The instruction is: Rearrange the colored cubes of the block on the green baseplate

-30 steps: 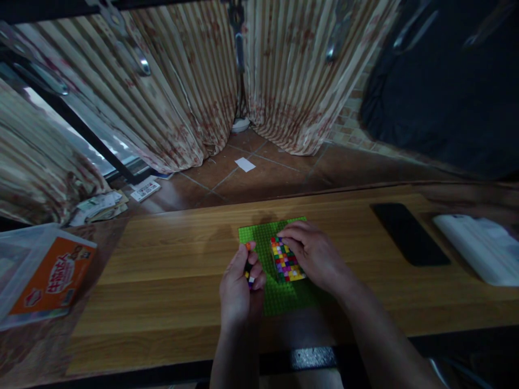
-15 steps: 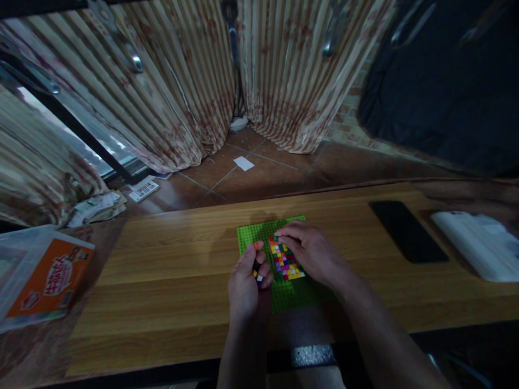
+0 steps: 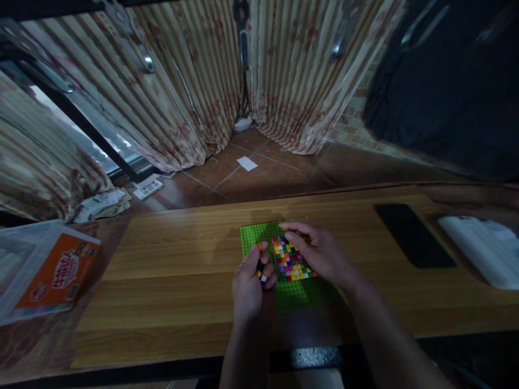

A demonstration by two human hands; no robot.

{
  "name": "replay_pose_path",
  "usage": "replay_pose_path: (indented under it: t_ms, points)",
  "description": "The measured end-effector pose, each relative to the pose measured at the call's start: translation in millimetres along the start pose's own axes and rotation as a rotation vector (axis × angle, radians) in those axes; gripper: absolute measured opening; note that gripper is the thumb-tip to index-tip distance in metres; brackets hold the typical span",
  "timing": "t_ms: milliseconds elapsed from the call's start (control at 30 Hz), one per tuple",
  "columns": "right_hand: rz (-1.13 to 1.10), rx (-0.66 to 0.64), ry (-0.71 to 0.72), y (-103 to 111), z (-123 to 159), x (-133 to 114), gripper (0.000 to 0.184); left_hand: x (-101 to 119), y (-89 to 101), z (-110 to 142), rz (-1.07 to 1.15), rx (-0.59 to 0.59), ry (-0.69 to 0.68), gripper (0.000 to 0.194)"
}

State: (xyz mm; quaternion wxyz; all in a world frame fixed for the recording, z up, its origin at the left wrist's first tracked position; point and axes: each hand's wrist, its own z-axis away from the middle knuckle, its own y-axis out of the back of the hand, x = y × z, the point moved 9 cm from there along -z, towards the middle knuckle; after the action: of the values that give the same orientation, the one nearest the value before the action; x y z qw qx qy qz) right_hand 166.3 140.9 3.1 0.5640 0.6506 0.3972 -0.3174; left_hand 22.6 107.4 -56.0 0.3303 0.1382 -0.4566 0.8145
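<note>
A green studded baseplate (image 3: 255, 232) lies on the wooden table, bearing a block of small multicoloured toy bricks (image 3: 288, 262). Left of this block, my left hand (image 3: 249, 281) is curled round several loose toy bricks (image 3: 264, 278), white and dark ones among them. An orange brick (image 3: 260, 246) shows at its thumb and fingertip. My right hand (image 3: 320, 251) bends over the block's upper right part, thumb and index close together at the top row near a dark purple brick. Whatever is between those fingertips is too small to make out.
A dark phone-like slab (image 3: 413, 235) and a white object (image 3: 482, 251) lie on the table (image 3: 170, 281) at right. A clear plastic box (image 3: 28, 232) with an orange label stands at far left. Beyond the table hang curtains (image 3: 190, 97) above a tiled floor.
My right hand has shifted slightly right along the top row, and more of the coloured bricks shows. My left hand keeps its hold. The whole view has turned slightly.
</note>
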Motion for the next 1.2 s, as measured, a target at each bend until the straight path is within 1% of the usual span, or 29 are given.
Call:
replay_pose_path:
  t_ms: [133, 200, 267, 400, 533, 633, 833, 933, 1000, 1133, 1200]
  points:
    - [0.069, -0.062, 0.113, -10, -2, -13, 0.023, 3, 1.2, 0, 0.011, 0.011, 0.001, 0.017]
    - [0.096, -0.087, 0.144, -14, -2, -15, 0.024, 3, 1.9, 0, 0.015, 0.016, 0.005, 0.017]
    - [0.102, -0.1, 0.138, -17, -3, -13, 0.025, 4, 1.7, 1, 0.017, 0.009, 0.004, 0.017]
    - [0.053, -0.098, 0.084, -18, -3, -6, 0.024, 4, 0.5, 3, 0.021, -0.006, 0.003, 0.017]
    - [0.022, -0.104, 0.053, -19, -5, -4, 0.025, 3, -0.3, 3, 0.015, 0.005, 0.01, 0.017]
    - [0.006, -0.115, 0.046, -20, -6, -5, 0.024, 3, 0.1, 2, 0.013, 0.013, 0.005, 0.018]
    - [-0.021, -0.13, 0.059, -21, -4, -3, 0.024, 2, 0.5, 1, -0.004, -0.013, 0.002, 0.02]
    - [-0.028, -0.101, 0.05, -15, -1, 0, 0.027, 2, -0.6, 1, -0.016, -0.03, 0.002, 0.023]
    - [-0.025, -0.046, 0.062, -7, 1, -1, 0.033, 2, -1.4, 2, -0.021, -0.037, -0.001, 0.023]
    - [-0.009, 0.087, 0.139, 10, 6, -17, 0.028, 0, -5.7, 3, -0.044, -0.086, 0.01, 0.028]
    - [-0.017, 0.088, 0.171, 11, 9, -27, 0.025, -2, -9.7, 5, -0.066, -0.129, 0.023, 0.03]
